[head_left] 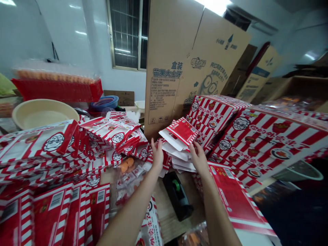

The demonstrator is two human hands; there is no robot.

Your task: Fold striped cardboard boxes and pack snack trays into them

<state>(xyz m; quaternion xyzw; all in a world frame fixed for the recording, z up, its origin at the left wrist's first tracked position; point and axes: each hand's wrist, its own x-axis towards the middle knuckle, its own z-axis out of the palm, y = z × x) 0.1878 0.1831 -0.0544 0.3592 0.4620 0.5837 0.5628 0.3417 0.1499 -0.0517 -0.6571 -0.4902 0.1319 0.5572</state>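
In the middle of the head view lies a messy stack of flattened cartons [170, 146], their white inner sides partly showing. On top is a red flattened carton [182, 130] with red-and-white striped edges. My right hand [199, 158] is at the near right edge of this top carton, with its fingers closed on the edge. My left hand [157, 154] is at the left side of the stack, fingers apart, and I see nothing in it. Below the stack, between my forearms, a black tape dispenser [177, 196] with a green core stands on the wooden table [166, 223].
Striped packages [38, 140] are piled at the left, and large striped boxes [269, 147] are stacked at the right. A tall cardboard sheet [166, 51] stands behind. Small clear packets [130, 179] lie left of the dispenser. A cream basin [46, 111] sits at the back left.
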